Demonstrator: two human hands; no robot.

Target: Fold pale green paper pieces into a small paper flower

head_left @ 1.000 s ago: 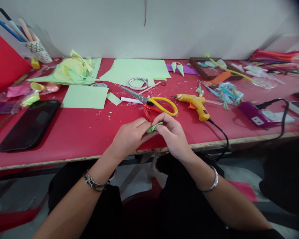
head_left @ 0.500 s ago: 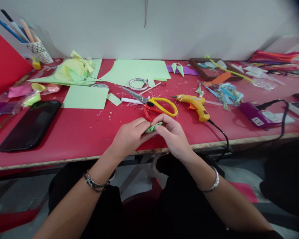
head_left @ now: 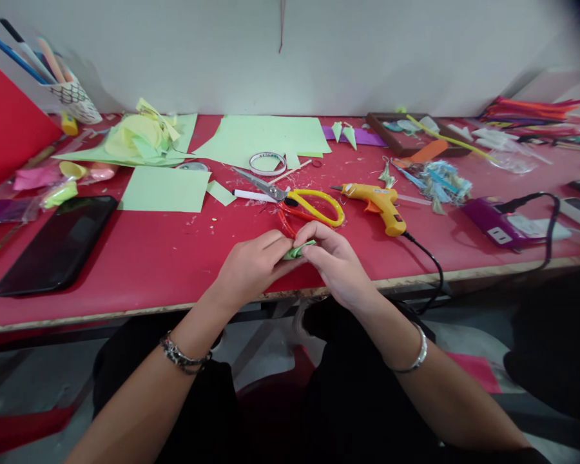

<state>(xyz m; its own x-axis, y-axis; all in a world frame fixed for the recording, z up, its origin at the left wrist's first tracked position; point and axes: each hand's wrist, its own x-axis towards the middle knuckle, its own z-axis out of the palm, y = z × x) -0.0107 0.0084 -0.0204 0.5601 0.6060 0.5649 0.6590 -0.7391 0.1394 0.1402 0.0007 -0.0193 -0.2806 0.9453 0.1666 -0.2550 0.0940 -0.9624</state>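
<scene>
A small folded piece of green paper is pinched between my two hands near the table's front edge. My left hand grips its left side, and my right hand holds its right end between thumb and fingers. Fingers cover most of the paper, so its full shape is hidden. Just beyond my hands lie scissors with one yellow and one red handle, blades pointing left. A white marker lies beneath the blades. To the right, a yellow hot glue gun rests on its side, nozzle leftward.
A black phone lies at left. Green paper sheets, a tape roll and small green paper cones are farther back. The glue gun's cord hangs over the front edge near a purple power strip.
My fingers have shifted slightly on the folded green paper, which shows at a slightly different angle. The things on the table stay where they were.
</scene>
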